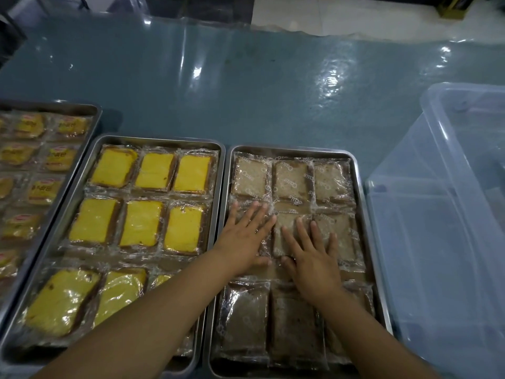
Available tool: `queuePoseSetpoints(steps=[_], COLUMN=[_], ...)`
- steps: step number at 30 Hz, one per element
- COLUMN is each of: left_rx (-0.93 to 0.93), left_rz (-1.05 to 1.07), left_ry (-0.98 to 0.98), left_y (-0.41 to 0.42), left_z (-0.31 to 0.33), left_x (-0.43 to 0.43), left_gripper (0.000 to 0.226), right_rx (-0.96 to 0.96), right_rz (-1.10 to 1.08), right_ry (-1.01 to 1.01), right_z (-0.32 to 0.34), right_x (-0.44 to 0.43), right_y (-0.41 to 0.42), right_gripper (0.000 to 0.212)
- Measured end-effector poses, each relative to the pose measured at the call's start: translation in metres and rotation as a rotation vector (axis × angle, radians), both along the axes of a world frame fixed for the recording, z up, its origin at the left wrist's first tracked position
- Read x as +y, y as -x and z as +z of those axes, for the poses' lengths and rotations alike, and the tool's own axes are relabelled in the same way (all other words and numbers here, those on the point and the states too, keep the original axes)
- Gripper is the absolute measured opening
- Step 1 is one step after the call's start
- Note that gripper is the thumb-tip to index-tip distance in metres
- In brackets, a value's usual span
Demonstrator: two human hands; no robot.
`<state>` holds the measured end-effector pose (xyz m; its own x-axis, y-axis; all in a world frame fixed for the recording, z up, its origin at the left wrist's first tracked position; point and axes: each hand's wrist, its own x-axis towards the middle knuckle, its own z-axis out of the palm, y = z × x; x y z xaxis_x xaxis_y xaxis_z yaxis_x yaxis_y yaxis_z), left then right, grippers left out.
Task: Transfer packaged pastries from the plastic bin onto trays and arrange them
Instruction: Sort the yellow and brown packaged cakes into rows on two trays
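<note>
Arranging looks like the step in hand. Both hands lie flat with fingers straight and spread, gripping nothing. The left hand [247, 236] presses the middle-row left pack, and the right hand [314, 258] presses the centre and right ones, among the brown pastries [292, 180] in the right tray [366, 209]. That tray looks full, three rows of three. The bin [442, 214] beside it on the counter [218, 91] shows no packs in the part in view. The next move probably calls for light sideways nudges to square that row without creasing wrappers.
</note>
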<state>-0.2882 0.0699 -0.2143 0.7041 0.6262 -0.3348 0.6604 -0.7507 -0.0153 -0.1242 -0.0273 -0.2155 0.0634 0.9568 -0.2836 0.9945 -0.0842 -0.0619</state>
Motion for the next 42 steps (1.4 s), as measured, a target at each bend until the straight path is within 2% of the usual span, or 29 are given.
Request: queuePoseSetpoints(steps=[3,7,10,16,21,24,27,30,34,38,42], left_rx=[-0.067,-0.110,-0.118,-0.123,-0.153,-0.167,-0.231,-0.263,-0.258,-0.225,-0.281], left_rz=[-0.033,-0.132,-0.173,-0.182,-0.191,-0.203,-0.186,-0.144,-0.023,0.126,0.283], left_ry=[-0.013,0.018,0.028,0.032,0.038,0.045,0.054,-0.019,-0.115,-0.120,-0.035], left_y=[-0.006,-0.018,-0.021,-0.018,-0.014,-0.012,-0.001,0.032,0.105,0.197,0.295], left_z=[-0.003,-0.007,-0.015,-0.017,-0.015,-0.012,-0.005,0.007,0.021,0.034,0.042], left_x=[-0.002,-0.002,0.000,0.003,0.002,0.001,0.005,0.014,0.019,0.017,0.006], left_gripper=[0.098,0.094,0.093,0.092,0.087,0.083,0.079,0.083,0.083,0.078,0.074], right_rx=[0.085,0.053,0.028,0.012,0.066,0.024,0.024,0.025,0.065,0.136,0.201], right_rz=[-0.069,-0.173,-0.158,-0.155,-0.153,-0.064,-0.097,-0.146,-0.141,-0.082,0.058], right_ry=[-0.072,-0.121,-0.073,-0.022,-0.122,-0.059,-0.018,-0.004,-0.107,-0.233,-0.355], right_z=[0.004,0.010,0.008,0.007,0.011,0.007,0.009,0.018,0.033,0.048,0.056], right_x=[-0.004,-0.010,-0.013,-0.020,-0.017,-0.018,-0.017,-0.013,-0.007,0.003,0.004], right_y=[-0.008,-0.028,-0.037,-0.038,-0.027,-0.015,-0.009,0.002,0.049,0.118,0.189], right_gripper=[0.060,0.064,0.056,0.057,0.058,0.055,0.053,0.052,0.055,0.056,0.044])
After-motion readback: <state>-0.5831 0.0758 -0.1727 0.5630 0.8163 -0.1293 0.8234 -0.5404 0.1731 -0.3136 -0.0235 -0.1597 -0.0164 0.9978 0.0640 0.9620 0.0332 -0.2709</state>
